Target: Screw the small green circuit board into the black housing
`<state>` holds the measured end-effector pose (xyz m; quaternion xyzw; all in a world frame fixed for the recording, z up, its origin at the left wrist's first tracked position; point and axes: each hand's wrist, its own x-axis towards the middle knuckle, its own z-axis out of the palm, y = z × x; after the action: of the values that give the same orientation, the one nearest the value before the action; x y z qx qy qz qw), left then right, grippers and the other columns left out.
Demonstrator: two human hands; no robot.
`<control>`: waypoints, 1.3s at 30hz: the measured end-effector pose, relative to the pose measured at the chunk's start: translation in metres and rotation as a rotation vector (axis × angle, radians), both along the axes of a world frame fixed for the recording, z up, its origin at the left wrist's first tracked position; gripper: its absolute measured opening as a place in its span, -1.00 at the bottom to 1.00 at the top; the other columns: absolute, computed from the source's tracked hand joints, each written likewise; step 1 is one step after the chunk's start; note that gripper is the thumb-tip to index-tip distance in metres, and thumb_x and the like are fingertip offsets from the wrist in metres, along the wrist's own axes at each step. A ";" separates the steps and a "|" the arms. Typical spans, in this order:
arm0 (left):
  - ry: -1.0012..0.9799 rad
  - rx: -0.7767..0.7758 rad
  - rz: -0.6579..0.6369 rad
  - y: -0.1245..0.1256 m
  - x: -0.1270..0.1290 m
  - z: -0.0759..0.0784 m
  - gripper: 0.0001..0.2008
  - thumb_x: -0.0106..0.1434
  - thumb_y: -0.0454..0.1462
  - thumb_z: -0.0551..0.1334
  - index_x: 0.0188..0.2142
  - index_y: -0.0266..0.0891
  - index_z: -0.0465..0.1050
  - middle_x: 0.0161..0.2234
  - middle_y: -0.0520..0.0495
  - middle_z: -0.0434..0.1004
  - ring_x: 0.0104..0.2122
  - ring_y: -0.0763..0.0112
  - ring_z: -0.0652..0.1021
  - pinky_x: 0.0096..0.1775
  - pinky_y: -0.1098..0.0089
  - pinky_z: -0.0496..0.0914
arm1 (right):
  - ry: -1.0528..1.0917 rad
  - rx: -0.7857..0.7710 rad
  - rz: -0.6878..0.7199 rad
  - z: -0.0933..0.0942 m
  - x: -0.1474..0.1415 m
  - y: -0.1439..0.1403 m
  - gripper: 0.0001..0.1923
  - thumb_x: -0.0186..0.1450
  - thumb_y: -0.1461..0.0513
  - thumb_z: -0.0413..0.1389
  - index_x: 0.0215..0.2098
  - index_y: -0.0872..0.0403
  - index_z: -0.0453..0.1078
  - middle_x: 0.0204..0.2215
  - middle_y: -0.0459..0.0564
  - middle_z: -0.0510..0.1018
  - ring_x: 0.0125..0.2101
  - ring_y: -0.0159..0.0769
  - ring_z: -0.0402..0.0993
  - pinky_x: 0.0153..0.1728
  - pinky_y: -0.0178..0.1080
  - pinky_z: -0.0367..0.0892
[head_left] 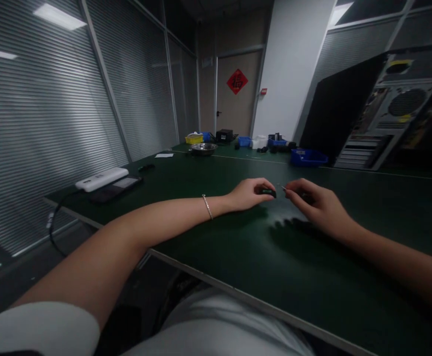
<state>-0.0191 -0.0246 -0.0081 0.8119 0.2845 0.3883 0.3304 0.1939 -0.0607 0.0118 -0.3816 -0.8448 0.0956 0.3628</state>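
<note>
My left hand [249,194] rests on the dark green table [260,257] and pinches a small black part [269,192] between thumb and fingers. A thin bracelet [207,206] sits on that wrist. My right hand [314,203] is just to the right of the part, fingers curled around a thin metal tool [283,188] whose tip points at the black part, a short gap away. What the tool is exactly is too small to tell.
A white power bank [102,178] and a dark phone [116,188] lie at the table's left edge with a cable hanging off. A metal bowl [203,148], blue bins [308,157] and small boxes stand at the back. An open computer case [379,111] stands at the right.
</note>
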 end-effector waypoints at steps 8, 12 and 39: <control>-0.026 -0.061 -0.018 -0.002 -0.001 0.001 -0.72 0.15 -0.28 0.30 -0.16 -0.38 0.46 -0.22 -0.19 0.53 -0.29 0.37 0.51 -0.21 0.35 0.37 | 0.073 -0.094 -0.087 -0.001 0.007 0.005 -0.71 0.31 0.03 0.02 -0.18 0.04 0.37 -0.27 0.03 0.52 -0.28 -0.15 0.48 -0.33 -0.17 0.40; -0.042 -0.115 -0.028 -0.003 -0.003 0.003 -0.73 0.16 -0.28 0.30 -0.15 -0.37 0.46 -0.18 -0.21 0.53 -0.23 0.34 0.53 -0.16 0.32 0.39 | 0.079 -0.151 -0.108 -0.004 0.010 0.009 -0.70 0.32 0.02 0.02 -0.13 0.03 0.36 -0.26 0.03 0.54 -0.27 -0.15 0.50 -0.34 -0.17 0.43; 0.043 -0.333 -0.064 0.004 -0.018 0.019 -0.73 0.14 -0.25 0.34 -0.14 -0.24 0.54 -0.18 -0.09 0.48 -0.25 0.40 0.49 -0.25 0.42 0.36 | -0.010 -0.202 0.041 0.005 0.003 0.017 -0.76 0.35 0.20 0.01 -0.04 -0.04 0.41 -0.15 0.02 0.57 -0.19 -0.23 0.54 -0.20 -0.26 0.50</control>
<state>-0.0374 -0.0207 0.0105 0.7626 0.3260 0.3078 0.4662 0.1969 -0.0441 0.0171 -0.3994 -0.8402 0.1859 0.3163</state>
